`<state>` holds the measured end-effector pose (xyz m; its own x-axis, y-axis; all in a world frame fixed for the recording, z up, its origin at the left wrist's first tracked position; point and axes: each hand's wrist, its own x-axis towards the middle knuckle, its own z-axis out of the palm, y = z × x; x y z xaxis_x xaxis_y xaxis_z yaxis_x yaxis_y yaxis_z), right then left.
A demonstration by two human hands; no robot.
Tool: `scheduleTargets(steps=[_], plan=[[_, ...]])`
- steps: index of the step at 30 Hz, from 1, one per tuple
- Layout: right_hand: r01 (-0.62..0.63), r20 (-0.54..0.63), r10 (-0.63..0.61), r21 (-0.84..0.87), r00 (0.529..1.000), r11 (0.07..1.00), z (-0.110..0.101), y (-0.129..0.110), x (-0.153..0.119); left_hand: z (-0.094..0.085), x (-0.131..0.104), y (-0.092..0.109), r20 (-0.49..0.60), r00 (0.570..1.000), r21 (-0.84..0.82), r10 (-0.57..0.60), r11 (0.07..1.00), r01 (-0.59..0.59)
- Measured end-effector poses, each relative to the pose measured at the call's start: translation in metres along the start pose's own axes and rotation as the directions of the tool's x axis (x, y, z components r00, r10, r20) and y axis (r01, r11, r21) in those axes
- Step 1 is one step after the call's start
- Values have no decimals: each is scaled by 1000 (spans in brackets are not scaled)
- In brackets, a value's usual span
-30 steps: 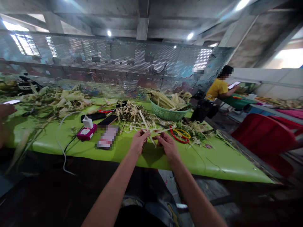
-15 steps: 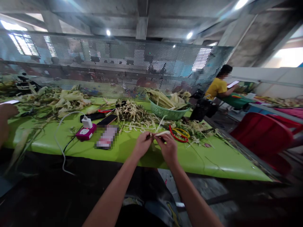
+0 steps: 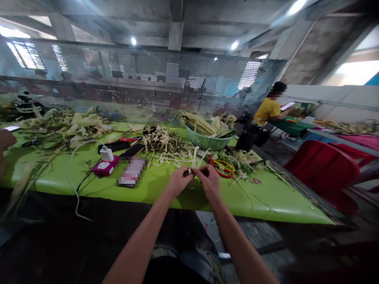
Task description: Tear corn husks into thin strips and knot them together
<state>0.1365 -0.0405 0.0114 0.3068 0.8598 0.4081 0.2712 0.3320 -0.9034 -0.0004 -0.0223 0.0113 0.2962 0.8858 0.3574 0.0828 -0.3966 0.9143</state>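
Observation:
Pale strips of husk (image 3: 194,157) stand up from between my two hands, just above the near part of the green-covered table (image 3: 254,197). My left hand (image 3: 179,182) pinches their lower end between thumb and fingertips. Close beside it, my right hand (image 3: 211,183) has its thumb and index finger pressed on the same strips. The fingers hide where the strips meet. Beyond the hands lie loose husk scraps (image 3: 166,158) and a heap of knotted pale husk pieces (image 3: 161,140). Red and yellow loops (image 3: 223,169), possibly tool handles, rest right of my right hand.
A green basket (image 3: 207,141) of dried husks stands behind. Left are a phone (image 3: 132,173), a second dark phone (image 3: 134,150), a purple power socket (image 3: 105,166) with a white cable, and a husk pile (image 3: 79,128). Another person's hand (image 3: 6,140) shows far left; a red chair (image 3: 322,169) stands right.
One husk strip that lay sideways over my right hand now points upward beside the other. My hands stay together in nearly the same place; the view has shifted slightly.

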Motion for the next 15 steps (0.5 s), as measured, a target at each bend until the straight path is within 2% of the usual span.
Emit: scheduleTargets(steps=[3, 8, 11, 13, 15], plan=[[-64, 76, 55, 112, 996, 992, 0, 1, 0, 1, 2, -4, 39, 999, -53, -34, 998, 36], [-81, 20, 79, 358, 997, 930, -3, -4, -1, 1, 5, -13, 88, 983, -183, -160, 968, 174], [-61, 36, 50, 493, 998, 868, -6, -6, -1, 0, 5, -14, 85, 971, -256, -222, 937, 237], [-73, 61, 47, 526, 997, 847, -8, -5, 0, 0, 5, -14, 80, 970, -292, -230, 925, 244], [-85, 101, 42, 475, 994, 876, -9, -5, -1, 1, 5, -13, 67, 972, -325, -224, 917, 233]])
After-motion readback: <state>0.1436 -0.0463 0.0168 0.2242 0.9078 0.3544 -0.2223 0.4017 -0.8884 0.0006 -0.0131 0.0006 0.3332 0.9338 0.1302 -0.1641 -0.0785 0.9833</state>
